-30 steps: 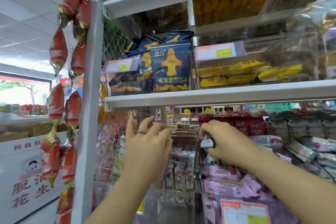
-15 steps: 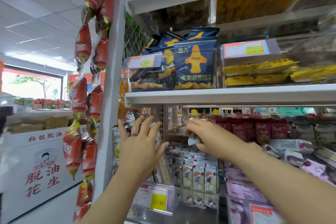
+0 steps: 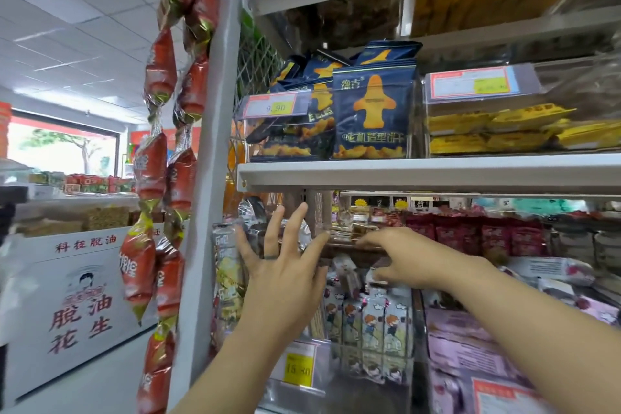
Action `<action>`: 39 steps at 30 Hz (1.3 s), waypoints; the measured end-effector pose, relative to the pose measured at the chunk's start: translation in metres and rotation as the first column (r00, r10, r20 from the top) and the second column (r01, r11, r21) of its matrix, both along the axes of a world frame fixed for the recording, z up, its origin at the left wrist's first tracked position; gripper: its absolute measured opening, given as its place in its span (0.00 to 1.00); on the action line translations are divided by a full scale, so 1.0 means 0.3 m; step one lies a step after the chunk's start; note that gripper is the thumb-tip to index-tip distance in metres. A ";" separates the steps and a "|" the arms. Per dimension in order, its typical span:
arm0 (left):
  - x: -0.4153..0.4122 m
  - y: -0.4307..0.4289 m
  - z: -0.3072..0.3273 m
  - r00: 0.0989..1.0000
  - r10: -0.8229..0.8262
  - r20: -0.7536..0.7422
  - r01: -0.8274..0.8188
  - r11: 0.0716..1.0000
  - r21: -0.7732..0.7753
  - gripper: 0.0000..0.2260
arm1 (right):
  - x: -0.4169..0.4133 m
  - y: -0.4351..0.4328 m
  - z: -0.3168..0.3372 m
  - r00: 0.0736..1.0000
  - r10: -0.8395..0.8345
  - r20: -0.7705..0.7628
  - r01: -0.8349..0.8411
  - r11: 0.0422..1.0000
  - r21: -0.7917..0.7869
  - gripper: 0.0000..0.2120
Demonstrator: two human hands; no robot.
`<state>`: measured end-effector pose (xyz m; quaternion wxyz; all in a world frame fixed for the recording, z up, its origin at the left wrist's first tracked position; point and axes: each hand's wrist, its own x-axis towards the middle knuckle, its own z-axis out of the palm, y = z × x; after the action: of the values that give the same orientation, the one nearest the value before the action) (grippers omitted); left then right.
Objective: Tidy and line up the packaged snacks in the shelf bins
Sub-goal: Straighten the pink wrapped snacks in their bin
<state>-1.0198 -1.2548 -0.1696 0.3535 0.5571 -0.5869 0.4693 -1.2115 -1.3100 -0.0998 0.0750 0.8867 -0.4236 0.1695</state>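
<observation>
- Since earlier, the left hand point(image 3: 285, 265) has risen, released, fingers spread.
- The right hand point(image 3: 413, 259) reaches toward 9 o'clock; its grasp is unclear.
- The snack packets point(image 3: 369, 329) stand in the bin point(image 3: 364, 395) at its 6 o'clock; press tops level.

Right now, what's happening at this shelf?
A person has both hands at the lower bins. The left hand is open, fingers spread, in front of the end packs by the shelf post. The right hand reaches over the upright row of cartoon packs; blur hides whether it holds one. The blue bags on the shelf above are untouched.
</observation>
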 end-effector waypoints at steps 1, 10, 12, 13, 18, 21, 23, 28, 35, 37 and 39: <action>-0.008 0.002 0.003 1.000 -0.005 0.014 0.005 1.000 -0.004 0.17 | -0.015 0.014 0.002 1.000 0.000 0.003 0.000 1.000 -0.003 0.26; -0.049 -0.012 -0.023 0.999 0.042 0.021 -0.042 0.998 0.043 0.18 | -0.262 0.118 0.048 0.958 -0.280 -0.062 0.271 0.955 -0.117 0.21; -0.048 -0.018 -0.028 0.996 0.076 0.039 -0.078 0.996 0.047 0.18 | -0.290 0.111 0.035 0.940 -0.320 -0.116 0.314 0.947 -0.066 0.21; -0.045 -0.021 -0.028 0.995 0.091 0.046 -0.094 0.994 0.049 0.17 | -0.296 0.109 0.026 0.931 -0.333 -0.146 0.330 0.943 -0.050 0.21; -0.041 -0.023 -0.018 0.993 0.121 -0.014 -0.118 0.983 0.142 0.27 | -0.284 0.108 0.010 0.917 -0.348 -0.197 0.360 0.933 0.028 0.24; -0.060 0.002 -0.003 0.993 0.097 -0.072 -0.084 0.983 0.164 0.22 | -0.278 0.111 0.010 0.917 -0.339 -0.210 0.368 0.922 0.118 0.28; -0.070 0.009 0.007 0.986 0.117 -0.121 -0.083 0.964 0.254 0.18 | -0.277 0.118 0.011 0.910 -0.338 -0.239 0.378 0.913 0.149 0.29; -0.052 -0.005 0.011 0.988 0.150 -0.048 -0.137 0.968 0.211 0.08 | -0.270 0.135 0.012 0.901 -0.353 -0.252 0.403 0.896 0.187 0.23; -0.076 0.019 0.006 0.982 0.179 0.053 -0.183 0.979 0.091 0.12 | -0.274 0.131 -0.012 0.903 -0.359 -0.235 0.384 0.921 0.068 0.14; -0.091 0.024 0.006 0.988 0.141 0.069 -0.145 0.987 0.067 0.12 | -0.272 0.132 -0.019 0.902 -0.370 -0.221 0.380 0.925 0.003 0.06; -0.107 0.029 0.013 0.991 0.102 0.084 -0.106 0.993 0.052 0.11 | -0.273 0.138 -0.020 0.907 -0.376 -0.189 0.380 0.925 -0.015 0.05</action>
<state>-1.0518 -1.2460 -0.1656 0.2886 0.5769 -0.5840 0.4928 -1.2934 -1.2686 -0.1057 0.1363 0.8006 -0.5801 0.0625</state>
